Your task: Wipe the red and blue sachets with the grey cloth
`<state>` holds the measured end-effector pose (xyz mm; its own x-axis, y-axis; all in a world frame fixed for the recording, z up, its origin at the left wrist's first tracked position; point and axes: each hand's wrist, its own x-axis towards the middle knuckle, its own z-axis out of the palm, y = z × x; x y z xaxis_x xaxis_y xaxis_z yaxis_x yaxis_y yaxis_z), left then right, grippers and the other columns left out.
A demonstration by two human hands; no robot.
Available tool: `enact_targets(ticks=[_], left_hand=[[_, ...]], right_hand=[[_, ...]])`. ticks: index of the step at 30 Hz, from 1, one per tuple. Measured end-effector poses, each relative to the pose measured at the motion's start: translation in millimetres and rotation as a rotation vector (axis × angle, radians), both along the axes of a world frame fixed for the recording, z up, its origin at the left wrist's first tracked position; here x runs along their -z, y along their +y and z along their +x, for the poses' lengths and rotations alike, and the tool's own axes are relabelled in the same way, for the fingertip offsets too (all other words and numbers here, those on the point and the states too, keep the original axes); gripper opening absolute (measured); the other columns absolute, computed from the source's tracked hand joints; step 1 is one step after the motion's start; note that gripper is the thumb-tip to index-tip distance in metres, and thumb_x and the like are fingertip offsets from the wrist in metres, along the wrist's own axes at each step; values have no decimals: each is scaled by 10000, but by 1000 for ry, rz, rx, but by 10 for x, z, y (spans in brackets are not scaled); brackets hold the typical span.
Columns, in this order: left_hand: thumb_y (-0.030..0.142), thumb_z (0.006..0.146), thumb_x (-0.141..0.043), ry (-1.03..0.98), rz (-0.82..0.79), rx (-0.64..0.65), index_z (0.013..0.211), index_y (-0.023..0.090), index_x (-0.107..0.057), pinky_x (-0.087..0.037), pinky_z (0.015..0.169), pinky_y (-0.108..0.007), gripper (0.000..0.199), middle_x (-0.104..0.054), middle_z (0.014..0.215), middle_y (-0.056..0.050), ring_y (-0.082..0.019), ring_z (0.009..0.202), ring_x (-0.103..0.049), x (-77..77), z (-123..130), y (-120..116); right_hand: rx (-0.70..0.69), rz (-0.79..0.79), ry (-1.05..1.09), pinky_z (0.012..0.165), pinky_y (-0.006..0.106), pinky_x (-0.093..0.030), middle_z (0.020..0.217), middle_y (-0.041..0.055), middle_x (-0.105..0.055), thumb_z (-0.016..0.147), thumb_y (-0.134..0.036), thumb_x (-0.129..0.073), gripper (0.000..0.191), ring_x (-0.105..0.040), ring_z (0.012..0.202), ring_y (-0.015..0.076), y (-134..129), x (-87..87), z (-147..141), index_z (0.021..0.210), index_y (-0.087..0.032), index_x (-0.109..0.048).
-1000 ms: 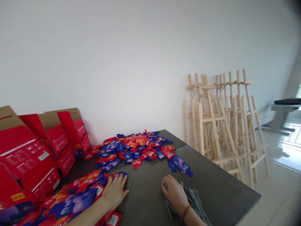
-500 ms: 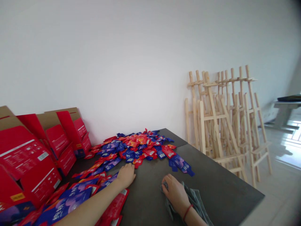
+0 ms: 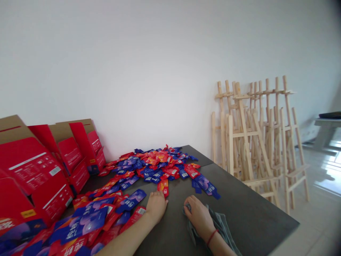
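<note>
My left hand (image 3: 156,205) reaches over the dark table, fingers closed on the near end of a red and orange packet (image 3: 163,186). The packet lies just in front of the main pile of red and blue packets (image 3: 151,167); my fingers partly cover it. To the right, my right hand (image 3: 198,215) is bunched around a grey-green cloth (image 3: 222,227) that rests on the table and trails under my wrist. More flat packets (image 3: 87,220) lie spread beside my left forearm. A blue packet (image 3: 205,185) lies apart at the pile's right side.
Opened red cardboard boxes (image 3: 42,170) stand along the left against the white wall. The dark table (image 3: 255,217) has its right edge running diagonally towards me. Several wooden easels (image 3: 247,142) lean beyond that edge, and a grey desk (image 3: 326,129) stands far right.
My left hand has moved right and slightly nearer me, drawing the red and orange packet out from the pile's edge. My right hand and the cloth have barely moved.
</note>
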<state>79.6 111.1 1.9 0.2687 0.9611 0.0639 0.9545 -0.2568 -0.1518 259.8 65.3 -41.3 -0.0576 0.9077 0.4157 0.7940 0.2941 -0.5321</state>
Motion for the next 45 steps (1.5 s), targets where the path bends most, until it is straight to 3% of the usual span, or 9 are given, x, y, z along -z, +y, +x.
enact_targets(ticks=[6, 12, 15, 18, 21, 24, 30, 36, 45], left_hand=[[-53, 773, -300, -3, -82, 70, 1132, 26, -611, -491, 803, -377, 482, -646, 1088, -233, -285, 989, -626, -9, -51, -615], [-30, 780, -351, -124, -126, 136, 1080, 110, -594, -496, 810, -380, 411, -679, 974, -155, -256, 934, -649, -109, -165, -943], [22, 775, -404, -474, -243, 70, 1004, 167, -546, -515, 707, -319, 305, -668, 828, -67, -212, 797, -674, -74, -231, -968], [42, 782, -357, -952, -527, -76, 988, 194, -450, -458, 438, -215, 272, -604, 751, 19, -140, 546, -639, 61, -233, -937], [37, 751, -363, -1257, -708, -148, 966, 186, -403, -396, 333, -173, 266, -547, 707, 49, -106, 459, -584, 245, -197, -889], [62, 716, -426, -1410, -737, -132, 962, 185, -401, -442, 346, -175, 277, -529, 729, 55, -87, 468, -572, 396, -186, -861], [116, 732, -455, -1356, -637, -72, 994, 209, -404, -411, 332, -145, 282, -501, 762, 60, -85, 513, -588, 418, -210, -921], [74, 775, -402, -1180, -599, -92, 1036, 227, -407, -272, 296, -117, 302, -527, 784, 71, -24, 390, -490, 351, -234, -960], [81, 811, -351, -1365, -646, -130, 1057, 215, -337, -331, 301, -144, 280, -523, 819, 52, -51, 408, -541, 435, -210, -906]], right_hand=[[-18, 12, 46, 742, 279, -403, 859, 15, -595, 831, -193, -491, 89, -580, 836, 186, -14, -14, 14, 814, -231, -570], [2, 43, 134, 730, 279, -428, 837, 18, -611, 832, -225, -471, 111, -591, 799, 180, 10, -94, 125, 802, -225, -578], [35, 76, 169, 746, 290, -432, 846, 29, -610, 859, -255, -444, 133, -585, 812, 185, 11, -209, 275, 814, -217, -563], [34, 104, 168, 771, 299, -428, 879, 36, -600, 872, -257, -435, 128, -573, 840, 188, -84, -332, 322, 834, -216, -550], [-44, 104, 119, 773, 281, -421, 908, 25, -591, 828, -211, -503, 60, -560, 860, 181, -292, -381, 141, 843, -224, -559], [-231, 94, -60, 798, 276, -401, 927, 14, -582, 800, -123, -520, 130, -534, 897, 174, -505, -337, -164, 872, -220, -570], [-243, 10, -395, 800, 298, -385, 921, 16, -581, 822, -147, -549, 82, -508, 913, 192, -561, -251, -396, 865, -210, -580], [-185, -47, -414, 786, 284, -387, 925, 11, -590, 824, -115, -533, 121, -523, 906, 184, -479, -249, -202, 867, -216, -583], [-13, -38, -355, 771, 312, -387, 920, 40, -572, 845, -104, -480, 133, -521, 880, 204, -522, -334, 121, 865, -202, -569]])
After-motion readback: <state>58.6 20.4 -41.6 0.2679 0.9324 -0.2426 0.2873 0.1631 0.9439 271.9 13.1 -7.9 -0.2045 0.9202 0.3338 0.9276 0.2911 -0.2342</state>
